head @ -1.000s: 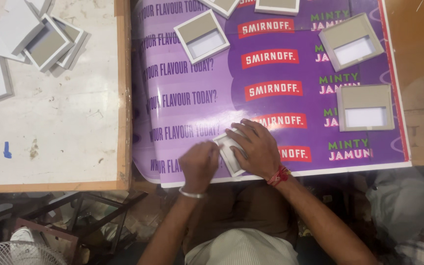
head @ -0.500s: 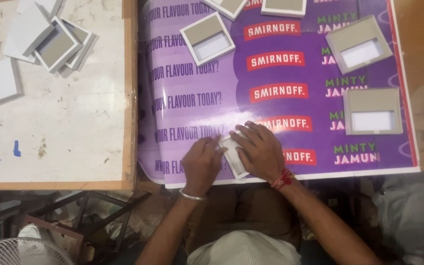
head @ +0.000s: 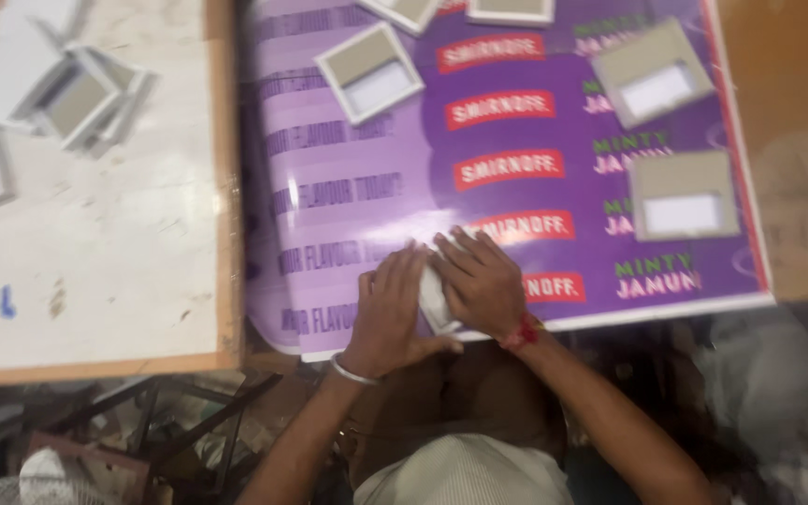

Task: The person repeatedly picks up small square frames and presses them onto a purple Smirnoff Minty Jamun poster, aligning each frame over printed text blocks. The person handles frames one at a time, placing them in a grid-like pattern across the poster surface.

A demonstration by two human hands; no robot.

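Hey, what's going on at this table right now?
A person presses both hands, the left hand and right hand, onto a small white piece at the near edge of a purple printed sheet. Several grey-and-white square frames lie farther up the sheet, more on the white board alongside.

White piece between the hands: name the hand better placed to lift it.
Probably the right hand: it lies over the white piece, fingers spread across it. The left hand rests flat beside it on the purple sheet.
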